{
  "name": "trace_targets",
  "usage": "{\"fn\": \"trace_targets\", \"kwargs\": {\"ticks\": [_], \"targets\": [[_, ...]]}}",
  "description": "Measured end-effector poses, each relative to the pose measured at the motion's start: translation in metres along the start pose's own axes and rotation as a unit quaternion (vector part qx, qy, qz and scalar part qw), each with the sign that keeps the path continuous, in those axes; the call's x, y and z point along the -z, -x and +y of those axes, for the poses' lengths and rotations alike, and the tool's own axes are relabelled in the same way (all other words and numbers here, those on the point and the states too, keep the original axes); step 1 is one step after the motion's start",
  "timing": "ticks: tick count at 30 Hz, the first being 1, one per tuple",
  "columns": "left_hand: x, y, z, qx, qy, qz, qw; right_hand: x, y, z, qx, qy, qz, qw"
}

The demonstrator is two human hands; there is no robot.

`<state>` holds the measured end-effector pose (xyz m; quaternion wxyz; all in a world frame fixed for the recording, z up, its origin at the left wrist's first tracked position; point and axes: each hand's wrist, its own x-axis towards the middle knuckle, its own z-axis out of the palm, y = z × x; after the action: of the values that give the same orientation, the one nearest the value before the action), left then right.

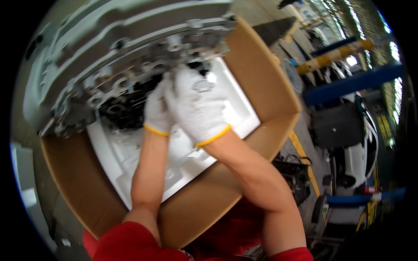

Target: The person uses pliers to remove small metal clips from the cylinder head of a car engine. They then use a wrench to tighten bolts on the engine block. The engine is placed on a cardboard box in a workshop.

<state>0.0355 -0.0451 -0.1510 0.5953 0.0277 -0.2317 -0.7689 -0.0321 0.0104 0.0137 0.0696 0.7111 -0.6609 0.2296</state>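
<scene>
My left hand (158, 108) and my right hand (197, 106) wear white knit gloves with yellow cuffs. They are pressed side by side against the underside of a large grey metal engine casting (143, 32). The fingers of both look curled together near its edge, and what they hold there is hidden and blurred. Beside my left hand lies a black engine part (119, 111) with round openings. Beneath my hands, a white moulded tray (237, 98) sits inside an open cardboard box (257, 69).
The casting spans the far side of the box, tilted up. My forearms reach over the box's near wall. On the right are yellow floor lines (305, 158), dark machine parts (292, 176), blue and yellow beams (335, 56) and a white car body (357, 163). A pale cabinet (26, 174) stands left.
</scene>
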Motion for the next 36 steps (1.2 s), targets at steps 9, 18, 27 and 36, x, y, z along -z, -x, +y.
{"fn": "trace_targets", "kwargs": {"ticks": [9, 18, 27, 36], "targets": [[-0.023, -0.013, 0.042, 0.128, 0.098, 0.064, 0.985, -0.010, 0.002, 0.005, -0.123, -0.254, -0.016, 0.959], [-0.037, -0.012, 0.051, 0.143, 0.083, 0.123, 0.979, -0.038, 0.002, 0.001, -0.326, -0.682, -0.057, 0.652], [-0.039, -0.005, 0.040, 0.152, 0.089, 0.092, 0.980, -0.054, 0.000, 0.024, -0.195, -0.307, -0.021, 0.931], [-0.021, -0.005, 0.026, 0.128, 0.176, -0.151, 0.964, 0.002, -0.001, 0.003, -0.025, 0.009, -0.040, 0.999]]}}
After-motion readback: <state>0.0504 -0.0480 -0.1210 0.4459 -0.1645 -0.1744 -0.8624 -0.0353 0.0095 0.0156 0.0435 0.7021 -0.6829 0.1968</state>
